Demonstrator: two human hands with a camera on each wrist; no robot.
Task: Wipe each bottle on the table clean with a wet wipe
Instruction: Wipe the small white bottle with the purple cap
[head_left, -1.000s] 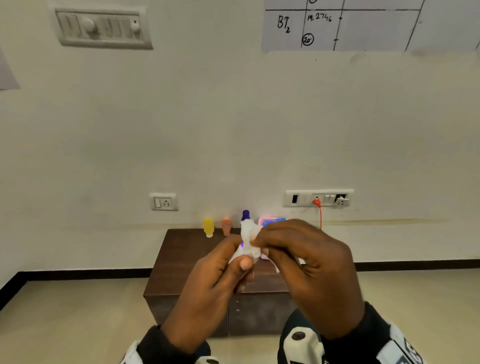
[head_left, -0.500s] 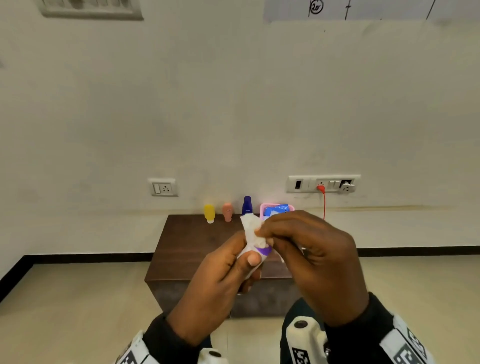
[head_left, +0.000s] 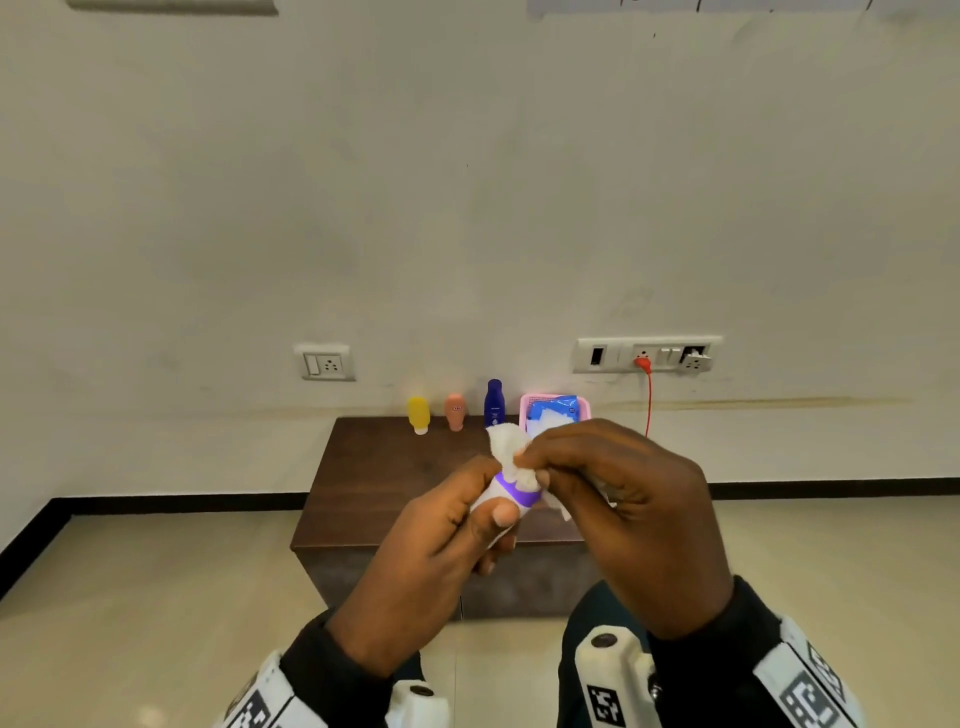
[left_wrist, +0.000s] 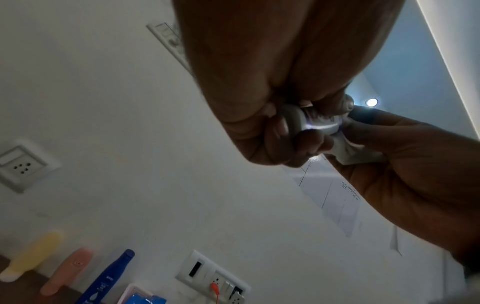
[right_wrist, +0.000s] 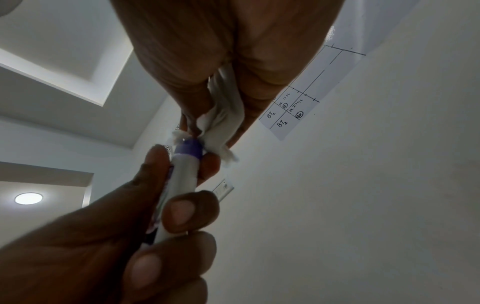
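Observation:
My left hand (head_left: 467, 525) grips a small white bottle with a purple cap (head_left: 511, 493), held up in front of me above the table. My right hand (head_left: 561, 462) pinches a crumpled white wet wipe (head_left: 506, 444) against the bottle's cap end. In the right wrist view the wipe (right_wrist: 221, 125) wraps the top of the purple cap (right_wrist: 188, 151). In the left wrist view the bottle's base (left_wrist: 293, 121) shows between my curled fingers. On the dark wooden table (head_left: 374, 478), by the wall, stand a yellow bottle (head_left: 418, 414), a peach bottle (head_left: 455, 410) and a dark blue bottle (head_left: 494, 402).
A pink tray (head_left: 584, 408) holding a blue wipes pack (head_left: 553, 413) sits right of the blue bottle. Wall sockets (head_left: 647, 354) with a red cable (head_left: 648, 395) hang behind the table. Beige floor tiles surround the table.
The wipe has slid up toward the cap, uncovering the purple band. My head has tilted down, so the table and bottles sit higher in view.

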